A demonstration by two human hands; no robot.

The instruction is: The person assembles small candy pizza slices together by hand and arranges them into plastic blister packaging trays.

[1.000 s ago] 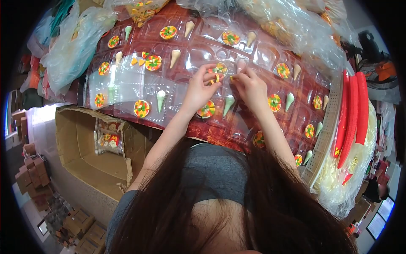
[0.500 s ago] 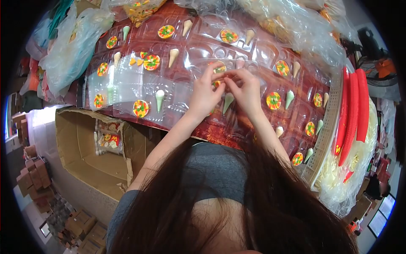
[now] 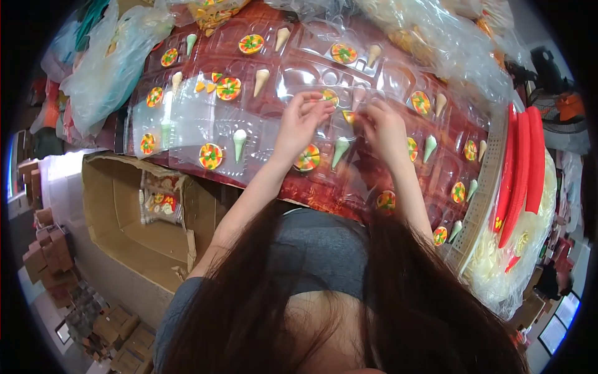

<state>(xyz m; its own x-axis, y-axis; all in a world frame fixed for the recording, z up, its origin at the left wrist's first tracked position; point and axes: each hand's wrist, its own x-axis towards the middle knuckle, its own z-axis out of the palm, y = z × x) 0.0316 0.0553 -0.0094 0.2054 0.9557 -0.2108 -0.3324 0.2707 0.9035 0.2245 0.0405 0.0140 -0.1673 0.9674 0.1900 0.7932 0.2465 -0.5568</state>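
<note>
My right hand (image 3: 381,128) pinches a small yellow, green and red wedge (image 3: 348,117) at its left side, over the clear plastic trays. Opposite it, my left hand (image 3: 302,121) has its fingers slightly curled and apart, with nothing visible between them. A round pizza-like piece (image 3: 330,97) shows just above and between the hands, partly covered by my left fingertips. Below my left hand is another round piece (image 3: 307,158), and a green cone (image 3: 340,151) lies to its right. A pink cone (image 3: 359,96) rests near my right fingertips.
Clear trays with round pieces and cones cover the red table (image 3: 317,196). Loose orange wedges (image 3: 205,86) lie at the left. Plastic bags (image 3: 436,43) line the back. A white basket (image 3: 476,209) and red sleeves (image 3: 516,181) are at the right; an open cardboard box (image 3: 134,234) stands lower left.
My hands came together over the trays, then moved apart. A wedge now shows at my right fingertips, and my left fingers have spread.
</note>
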